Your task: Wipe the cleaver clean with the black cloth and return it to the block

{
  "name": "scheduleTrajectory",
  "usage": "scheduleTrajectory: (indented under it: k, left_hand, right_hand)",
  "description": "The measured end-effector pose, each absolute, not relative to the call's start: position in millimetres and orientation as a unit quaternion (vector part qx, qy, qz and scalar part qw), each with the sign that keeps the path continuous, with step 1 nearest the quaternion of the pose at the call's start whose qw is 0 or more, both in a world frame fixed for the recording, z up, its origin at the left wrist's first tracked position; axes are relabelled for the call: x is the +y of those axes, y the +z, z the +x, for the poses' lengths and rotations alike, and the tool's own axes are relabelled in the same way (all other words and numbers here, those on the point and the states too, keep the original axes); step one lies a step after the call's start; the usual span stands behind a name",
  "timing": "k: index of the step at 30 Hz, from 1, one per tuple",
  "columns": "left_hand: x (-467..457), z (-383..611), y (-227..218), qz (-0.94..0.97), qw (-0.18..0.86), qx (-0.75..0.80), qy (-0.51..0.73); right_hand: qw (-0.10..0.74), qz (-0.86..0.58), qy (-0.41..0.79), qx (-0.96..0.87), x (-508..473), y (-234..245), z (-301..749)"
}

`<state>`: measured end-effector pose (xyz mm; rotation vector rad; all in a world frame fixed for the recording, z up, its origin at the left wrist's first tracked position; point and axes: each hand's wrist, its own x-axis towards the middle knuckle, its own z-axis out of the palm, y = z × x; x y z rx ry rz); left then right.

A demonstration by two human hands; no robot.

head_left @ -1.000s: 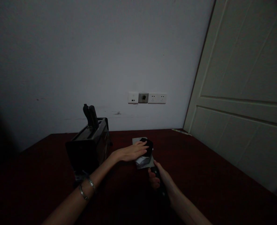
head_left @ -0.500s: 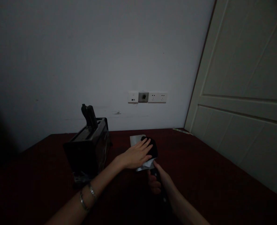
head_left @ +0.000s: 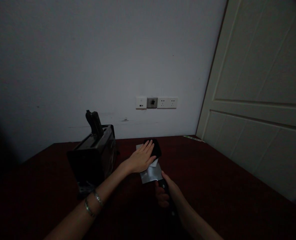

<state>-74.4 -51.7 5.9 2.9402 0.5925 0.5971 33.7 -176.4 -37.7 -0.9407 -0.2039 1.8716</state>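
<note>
My right hand (head_left: 168, 191) grips the black riveted handle (head_left: 173, 213) of a cleaver, whose broad silvery blade (head_left: 151, 174) points away from me over the table. Flat on the blade lies my left hand (head_left: 140, 158), fingers stretched out. Under its fingers is a black pad or folded cloth (head_left: 157, 149), with a whitish piece (head_left: 154, 163) showing at its near edge; I cannot tell exactly what it is. The hand and pad cover much of the blade's far part.
To the left, a black knife block (head_left: 91, 156) stands on the dark red table (head_left: 200, 186), with black handles (head_left: 94, 122) sticking up from it. Wall sockets (head_left: 167, 102) sit behind. A thin strip (head_left: 194, 138) lies at the back edge, beside a pale panelled door (head_left: 258, 140).
My left hand and the black pad have slid away from the handle, toward the blade's far end. More of the blade near the handle now shows. My right hand keeps its grip.
</note>
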Motion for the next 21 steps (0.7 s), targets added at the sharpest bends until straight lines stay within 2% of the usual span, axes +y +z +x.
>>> scheduleTrajectory:
  k: [7, 17, 21]
  left_hand:
    - [-96, -80, 0, 0.978, 0.027, 0.169, 0.116]
    - [-66, -79, 8, 0.965, 0.01, 0.226, 0.132]
    - [-86, -80, 4, 0.973, 0.021, 0.189, 0.129]
  right_hand:
    - [0.516, -0.334, 0.779, -0.127, -174, -54, 44]
    - [0.537, -0.352, 0.759, -0.109, -181, -48, 36]
    - [0.528, -0.359, 0.76, -0.118, -180, -49, 36]
